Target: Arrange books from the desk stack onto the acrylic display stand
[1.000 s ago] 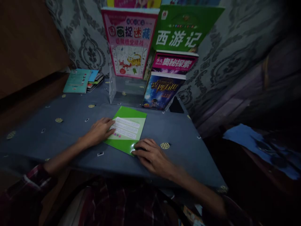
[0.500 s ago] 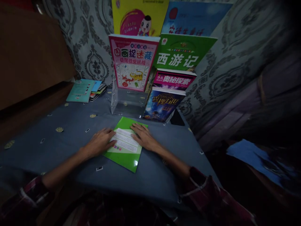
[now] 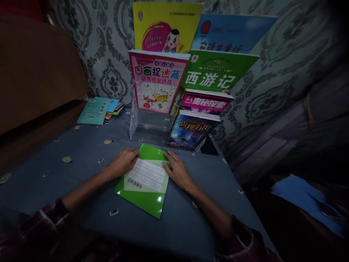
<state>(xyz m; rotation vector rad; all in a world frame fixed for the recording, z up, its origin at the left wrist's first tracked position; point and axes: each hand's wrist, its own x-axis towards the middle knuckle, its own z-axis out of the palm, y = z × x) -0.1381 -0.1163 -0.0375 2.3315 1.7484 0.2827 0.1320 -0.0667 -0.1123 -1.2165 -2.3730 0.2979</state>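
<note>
A green book (image 3: 148,202) lies flat on the table, a pale text panel with small print facing up. My left hand (image 3: 125,162) is at its upper left edge, fingers bent against the side. Across from it, my right hand (image 3: 177,169) rests along the upper right edge, fingertips near the corner and thumb on the border. Between them the two hands hold the book by its sides. Just behind stands a clear acrylic book rack (image 3: 148,134), with a pink picture book (image 3: 159,82) upright in its left column above a bare lower tier.
The rack also bears a yellow book (image 3: 166,22), a blue book (image 3: 234,32), a green book with white characters (image 3: 218,71), a magenta book (image 3: 207,102) and dark blue books (image 3: 192,131). A small book pile (image 3: 94,111) lies at left. A dark flat object (image 3: 209,146) sits beside the rack.
My hands have slid outward from the cover of the green book to its left and right edges. The view has tilted up slightly, so everything sits lower.
</note>
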